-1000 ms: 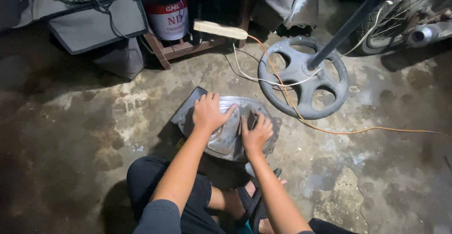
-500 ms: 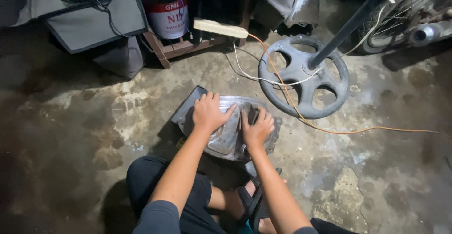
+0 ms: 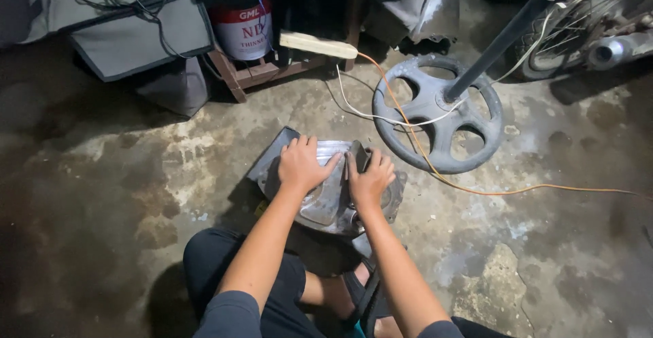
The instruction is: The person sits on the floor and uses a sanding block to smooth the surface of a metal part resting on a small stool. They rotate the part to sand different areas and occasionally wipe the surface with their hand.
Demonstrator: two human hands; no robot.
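Observation:
A dull grey metal cover [image 3: 326,198], rounded and shiny in places, lies on a dark flat pad [image 3: 275,154] on the concrete floor in front of my knees. My left hand [image 3: 303,164] rests flat on its upper left, fingers spread, pressing it down. My right hand [image 3: 371,178] grips a small dark folded piece, likely sandpaper [image 3: 358,158], against the cover's upper right. My legs and a sandal show below.
A round grey stand base [image 3: 435,117] with a dark pole [image 3: 503,35] stands to the right. Orange and white cables [image 3: 415,144] cross it. A wooden pallet holds a red and white can [image 3: 245,32]. Grey bags lie at the back left, a wheel at the top right.
My right hand has shifted slightly along the cover's right side with the dark piece. My left hand stays pressed in the same place.

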